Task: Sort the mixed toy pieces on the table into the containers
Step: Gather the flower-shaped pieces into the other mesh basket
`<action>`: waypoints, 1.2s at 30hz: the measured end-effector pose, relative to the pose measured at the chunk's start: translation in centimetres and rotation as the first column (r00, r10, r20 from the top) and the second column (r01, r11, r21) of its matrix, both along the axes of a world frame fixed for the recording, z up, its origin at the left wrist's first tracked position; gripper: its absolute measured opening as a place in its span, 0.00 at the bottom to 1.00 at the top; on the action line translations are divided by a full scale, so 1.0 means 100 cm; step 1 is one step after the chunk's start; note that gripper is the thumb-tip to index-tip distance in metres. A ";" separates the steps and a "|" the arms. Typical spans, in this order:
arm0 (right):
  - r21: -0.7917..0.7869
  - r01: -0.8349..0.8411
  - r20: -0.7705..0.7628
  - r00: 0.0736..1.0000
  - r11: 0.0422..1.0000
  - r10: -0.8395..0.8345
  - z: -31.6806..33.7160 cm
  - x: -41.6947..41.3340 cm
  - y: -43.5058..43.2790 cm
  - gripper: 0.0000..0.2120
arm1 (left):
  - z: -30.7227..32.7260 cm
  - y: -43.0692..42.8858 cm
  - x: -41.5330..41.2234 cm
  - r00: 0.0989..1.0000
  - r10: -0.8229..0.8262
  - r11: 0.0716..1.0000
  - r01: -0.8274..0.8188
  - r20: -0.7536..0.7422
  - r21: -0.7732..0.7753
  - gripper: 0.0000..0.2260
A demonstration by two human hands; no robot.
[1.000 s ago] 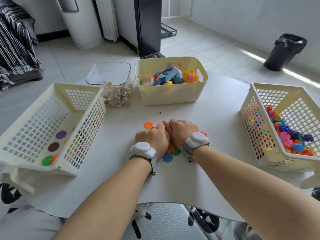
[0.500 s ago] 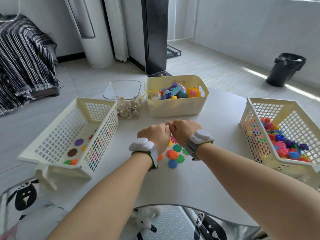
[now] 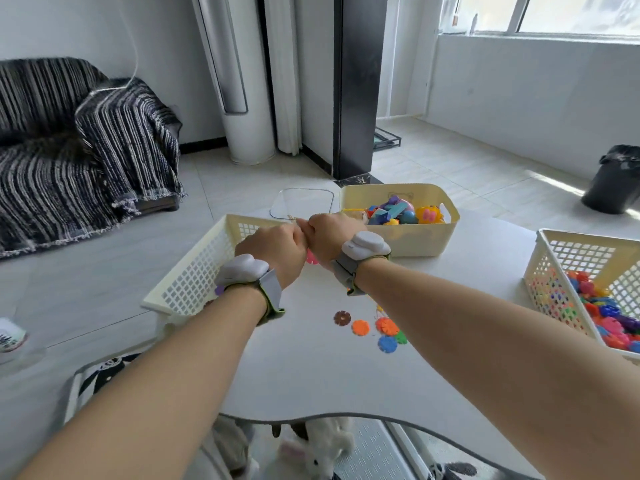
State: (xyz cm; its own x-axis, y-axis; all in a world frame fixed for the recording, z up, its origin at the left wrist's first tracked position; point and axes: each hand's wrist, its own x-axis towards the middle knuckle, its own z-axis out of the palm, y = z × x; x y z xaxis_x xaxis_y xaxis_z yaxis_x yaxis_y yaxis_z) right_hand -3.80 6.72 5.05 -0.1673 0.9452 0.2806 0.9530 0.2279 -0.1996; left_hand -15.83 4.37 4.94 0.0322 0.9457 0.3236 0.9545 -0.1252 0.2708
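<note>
Nearest on the white round-edged bench [image 3: 311, 375], a small cluster of flat plastic flower-shaped discs [image 3: 375, 329], brown, orange, blue and green, lies loose beside the right forearm; these are still to be sorted. Further out, the left hand [image 3: 273, 249] and right hand [image 3: 330, 237] are raised above the bench, both curled into fists and touching knuckle to knuckle, with a pink flower disc [image 3: 311, 258] showing between them; they seem to be carrying a scooped handful, though what else they enclose is hidden. They hover by the rim of the cream lattice basket on the left [image 3: 194, 275], probably the target. At right, a second cream lattice basket [image 3: 568, 268] already holds many coloured pieces. Beyond, the solid cream bin [image 3: 426, 237] holds chunkier toys, beside a clear plastic box [image 3: 301, 202]. I judge the sorting nearly finished.
</note>
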 end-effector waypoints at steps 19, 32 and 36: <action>-0.015 -0.234 0.001 0.972 0.972 0.234 -0.006 -0.142 0.035 0.22 | -0.009 0.006 -0.128 0.939 0.318 0.948 -0.317 0.130 -0.036 0.18; -0.158 -0.207 -0.055 0.978 0.966 0.201 -0.040 -0.149 0.042 0.11 | -0.025 0.004 -0.119 0.922 0.374 0.922 -0.358 0.101 -0.146 0.13; -0.176 -0.210 -0.082 0.977 0.962 0.198 -0.042 -0.149 0.041 0.05 | -0.027 0.006 -0.121 0.925 0.362 0.926 -0.343 0.114 -0.159 0.10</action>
State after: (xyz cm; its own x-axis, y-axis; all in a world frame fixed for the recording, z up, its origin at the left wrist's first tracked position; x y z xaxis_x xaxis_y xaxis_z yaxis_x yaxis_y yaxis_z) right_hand -18.70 10.79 0.85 -0.3491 0.9290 0.1225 0.8743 0.3700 -0.3143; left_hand -27.89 4.94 2.27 -0.3470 0.9222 0.1707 0.8819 0.2589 0.3939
